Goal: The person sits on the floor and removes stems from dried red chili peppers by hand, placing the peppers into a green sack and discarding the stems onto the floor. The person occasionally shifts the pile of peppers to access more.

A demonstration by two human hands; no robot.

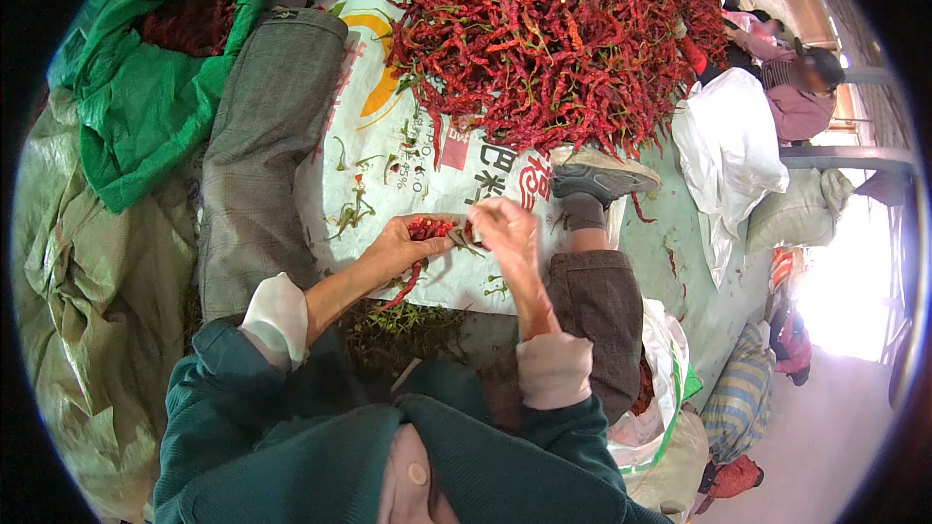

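Observation:
My left hand (pixel 404 244) is closed around a small bunch of red chili peppers (pixel 429 228), their cut or broken ends showing between thumb and fingers. One longer red chili (pixel 406 287) hangs below that hand. My right hand (pixel 507 229) meets the left fingertips with its fingers curled. It is blurred, and whether it pinches anything is hidden. Something grey-brown (pixel 459 236) and a bit of red show between the two hands. Beneath them lies a white printed woven sack (pixel 429 196), strewn with green chili stems (pixel 352 212).
A large heap of red chilies (pixel 539 44) lies beyond the sack, near my shoe (pixel 604 178). Left stands a green bag (pixel 145 102) holding dark red contents. More chilies fill a white bag (pixel 655 393) on the right. A person (pixel 801 87) sits beyond a white sack (pixel 728 145).

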